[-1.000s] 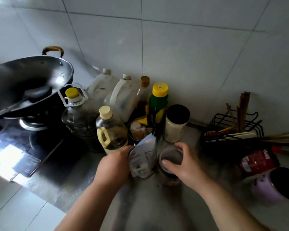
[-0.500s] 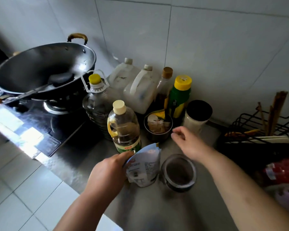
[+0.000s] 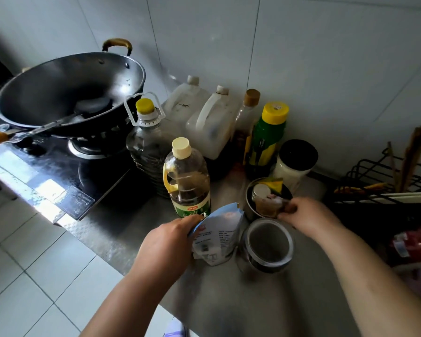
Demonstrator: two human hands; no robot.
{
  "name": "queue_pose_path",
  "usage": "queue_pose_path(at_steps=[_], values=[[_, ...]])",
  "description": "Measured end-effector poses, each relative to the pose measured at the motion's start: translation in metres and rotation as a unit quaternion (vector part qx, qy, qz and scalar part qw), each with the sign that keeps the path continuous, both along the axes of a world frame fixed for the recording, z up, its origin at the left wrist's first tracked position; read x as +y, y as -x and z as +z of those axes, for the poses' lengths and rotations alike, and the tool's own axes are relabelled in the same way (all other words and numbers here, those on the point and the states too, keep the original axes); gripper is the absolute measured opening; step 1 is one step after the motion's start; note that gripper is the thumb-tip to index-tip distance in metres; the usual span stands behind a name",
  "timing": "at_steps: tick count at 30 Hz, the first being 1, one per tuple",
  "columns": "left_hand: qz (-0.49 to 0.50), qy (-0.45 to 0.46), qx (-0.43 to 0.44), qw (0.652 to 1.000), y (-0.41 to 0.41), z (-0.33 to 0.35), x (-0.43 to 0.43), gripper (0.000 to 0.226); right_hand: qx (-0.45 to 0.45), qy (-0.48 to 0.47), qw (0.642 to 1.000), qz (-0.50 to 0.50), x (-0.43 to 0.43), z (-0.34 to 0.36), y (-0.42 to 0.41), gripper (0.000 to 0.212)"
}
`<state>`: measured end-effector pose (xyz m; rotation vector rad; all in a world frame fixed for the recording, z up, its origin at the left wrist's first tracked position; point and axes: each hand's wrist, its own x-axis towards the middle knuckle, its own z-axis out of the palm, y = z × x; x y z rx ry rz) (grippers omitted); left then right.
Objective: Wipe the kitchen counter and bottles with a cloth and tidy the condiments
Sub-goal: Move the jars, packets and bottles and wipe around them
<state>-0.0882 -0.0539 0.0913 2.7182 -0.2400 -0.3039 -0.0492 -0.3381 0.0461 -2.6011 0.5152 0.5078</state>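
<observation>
Condiments crowd the far wall, near the wok (image 3: 68, 93). Left hand (image 3: 165, 249) pinches the pouch (image 3: 216, 235) upright beside the open tin (image 3: 267, 244), likely to stop spilling; right hand (image 3: 309, 218) grasps the rim of the bowl (image 3: 249, 200), seemingly to shift it.

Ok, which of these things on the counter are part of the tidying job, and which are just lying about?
Part of the job:
- blue-and-white paper pouch, held by left hand
- round metal tin of small jars, right hand at its rim
- clear glass jar
- cream-capped oil bottle
- green yellow-capped bottle

Lying about:
- dark steel wok
- black wire rack

No cloth is visible.
</observation>
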Motion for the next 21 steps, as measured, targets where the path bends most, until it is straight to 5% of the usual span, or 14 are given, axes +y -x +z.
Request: queue_pose_path(at_steps=[8,11,15,21], values=[[-0.006,-0.007,-0.001,1.000,0.001,0.001,-0.002,0.029,-0.054,0.009,0.991,-0.121,-0.018,0.013,0.081,0.025],[-0.002,-0.007,-0.005,1.000,0.002,0.001,-0.004,0.031,-0.048,-0.136,0.978,-0.149,0.006,0.029,0.102,0.035],[-0.001,-0.005,-0.004,1.000,0.003,0.001,-0.005,0.031,0.048,-0.358,0.914,-0.185,0.037,0.026,0.107,0.045],[0.008,0.005,-0.008,1.000,0.006,0.001,-0.005,0.024,-0.066,-0.404,0.872,-0.268,0.061,0.001,0.053,0.036]])
